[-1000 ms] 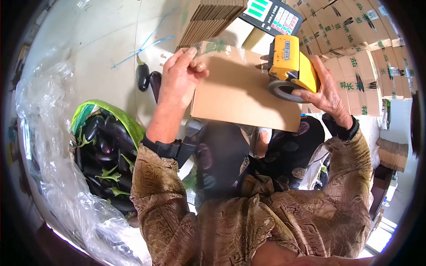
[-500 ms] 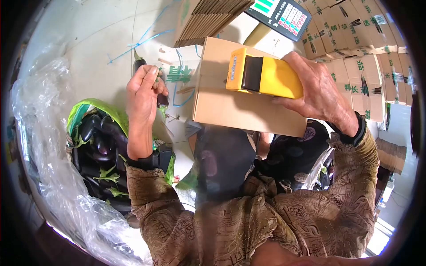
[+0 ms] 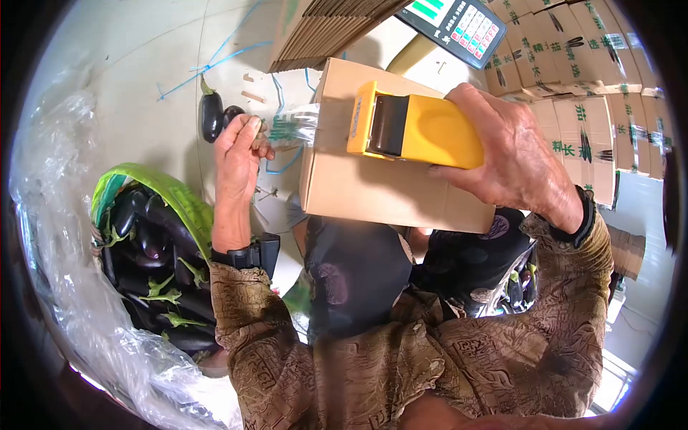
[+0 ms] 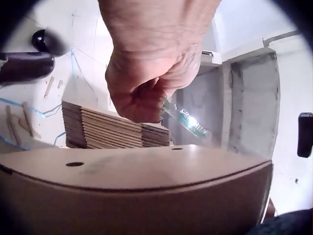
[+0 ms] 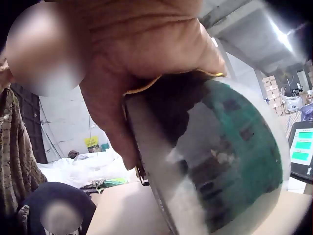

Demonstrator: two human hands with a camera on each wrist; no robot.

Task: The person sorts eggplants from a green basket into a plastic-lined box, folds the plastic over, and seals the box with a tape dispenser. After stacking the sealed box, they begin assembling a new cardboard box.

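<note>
A closed cardboard box (image 3: 387,197) sits over the person's knees in the head view. The right hand (image 3: 512,147) grips a yellow tape dispenser (image 3: 444,129) from its right side, low over the box top. In the right wrist view, that dispenser's roll of green-printed tape (image 5: 234,152) shows below the hand. Left of the box, the left hand (image 3: 240,154) pinches the end of a clear strip of tape (image 3: 294,127) with green print, stretched toward the box's left edge. From the left wrist, the curled fingers and the tape strip (image 4: 188,122) appear above the box (image 4: 132,171).
A bag of eggplants (image 3: 154,251) stands at the left beside clear plastic sheeting (image 3: 79,287). Loose eggplants (image 3: 212,115) lie on the floor. Flattened cartons (image 3: 330,32) and a scale (image 3: 459,29) are beyond the box; packed boxes (image 3: 573,129) are stacked at the right.
The left hand has moved left, away from the box, and the tape strip now spans the gap. The right hand has turned the dispenser and brought it left over the box top.
</note>
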